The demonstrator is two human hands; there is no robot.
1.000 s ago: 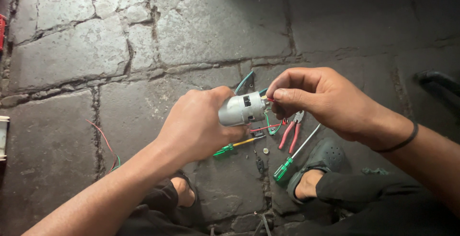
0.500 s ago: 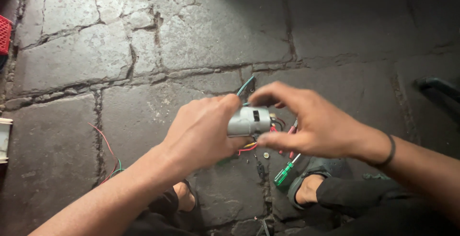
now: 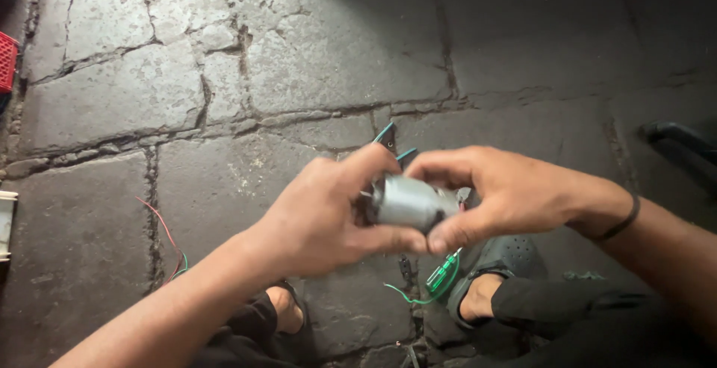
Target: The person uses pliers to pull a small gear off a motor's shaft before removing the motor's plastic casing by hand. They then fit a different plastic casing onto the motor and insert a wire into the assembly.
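Small silver metal cylinder of an electric motor [image 3: 407, 202], held above the cracked grey stone floor [image 3: 314, 62], clasped from both sides. Left hand [image 3: 328, 218] closed around its left end, thumb along the near side, fingertips [image 3: 377, 160] curled over the far side. Right hand [image 3: 508, 192] closed on the right end, thumb underneath, fingers [image 3: 441, 165] arched over the top.

Changed since a second ago: then the right fingers pinched at the motor's end face, where a white terminal plate and wires showed; half a second ago the body lay level between both hands. Now turned, plain barrel toward the camera, terminal end hidden inside the right palm. Looks like a shift from picking at the end to gripping the whole casing, perhaps twisting or pulling; cannot tell which.

Below the hands, near: green-handled screwdriver [image 3: 442, 272] on the floor, just beside a dark grey perforated clog [image 3: 508, 256] on the right foot. Thin green wire [image 3: 407, 297] curling next to it. Teal wires [image 3: 388, 135] poking out beyond the hands. Loose red and green wire [image 3: 168, 233] well apart to the left. Thin black band [image 3: 624, 218] on the right wrist.
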